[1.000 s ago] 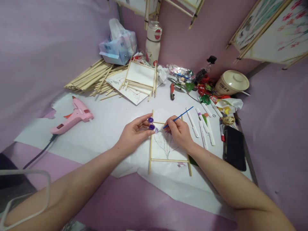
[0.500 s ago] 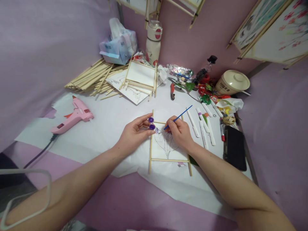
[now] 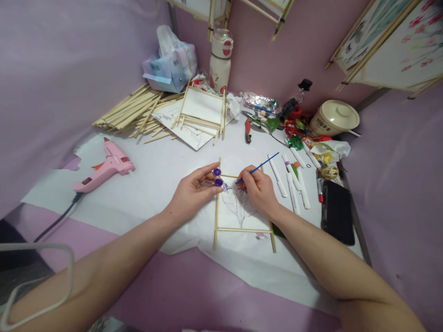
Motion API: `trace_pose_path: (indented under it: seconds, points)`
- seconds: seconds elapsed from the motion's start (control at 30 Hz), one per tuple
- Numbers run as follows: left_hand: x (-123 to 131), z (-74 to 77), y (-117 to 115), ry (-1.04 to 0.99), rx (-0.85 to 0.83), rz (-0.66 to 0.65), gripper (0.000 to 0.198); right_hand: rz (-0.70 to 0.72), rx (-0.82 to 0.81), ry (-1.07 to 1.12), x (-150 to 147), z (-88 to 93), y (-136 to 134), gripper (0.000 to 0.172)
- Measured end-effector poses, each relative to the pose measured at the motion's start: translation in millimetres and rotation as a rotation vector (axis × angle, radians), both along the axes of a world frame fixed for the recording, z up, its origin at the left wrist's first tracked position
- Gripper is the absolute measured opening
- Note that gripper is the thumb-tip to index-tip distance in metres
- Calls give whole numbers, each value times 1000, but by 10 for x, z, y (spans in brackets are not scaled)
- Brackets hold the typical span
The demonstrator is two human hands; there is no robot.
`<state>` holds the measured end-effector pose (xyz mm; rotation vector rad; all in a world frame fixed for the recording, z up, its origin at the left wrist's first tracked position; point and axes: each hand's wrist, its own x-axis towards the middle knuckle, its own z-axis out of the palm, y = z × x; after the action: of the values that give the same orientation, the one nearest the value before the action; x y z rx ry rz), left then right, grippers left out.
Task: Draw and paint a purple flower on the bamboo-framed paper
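Observation:
Between the thumb and fingers of my left hand point(image 3: 194, 190) is a small paint pot point(image 3: 218, 182) of purple paint, with its round purple lid point(image 3: 217, 172) standing open above it. My right hand point(image 3: 259, 190) is closed around a thin blue paintbrush point(image 3: 258, 168), whose tip points down and left toward the paper close to the pot. Under both hands lies a white paper panel point(image 3: 230, 216) with a line drawing of a plant or flower, set in a frame of thin wooden sticks point(image 3: 242, 229). Small purple marks show on the paper beside the pot. My right hand hides part of the drawing.
A pink glue gun point(image 3: 107, 168) lies at the left. Behind are wooden sticks point(image 3: 128, 110), another stick frame point(image 3: 204, 103), a tissue pack point(image 3: 171, 69) and a bottle point(image 3: 220, 64). White markers point(image 3: 293, 193), a black phone-like case point(image 3: 337, 212) and a lidded bowl point(image 3: 334, 120) stand or lie right.
The blue paintbrush has shifted slightly, its back end a little farther right, and its tip is slightly nearer the purple marks. My left hand and the paint pot stay nearly still.

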<state>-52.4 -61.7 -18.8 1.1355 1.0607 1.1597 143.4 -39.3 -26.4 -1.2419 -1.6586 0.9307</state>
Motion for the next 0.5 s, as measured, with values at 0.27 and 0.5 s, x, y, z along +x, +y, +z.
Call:
trace_pose_path:
  seconds: [0.27, 0.5]
  points:
    - [1, 1, -3, 0, 6, -4, 60, -5, -6, -12, 4, 1, -3, 23]
    - [5, 14, -6, -4, -8, -7, 61, 9, -18, 11, 4, -9, -3, 24]
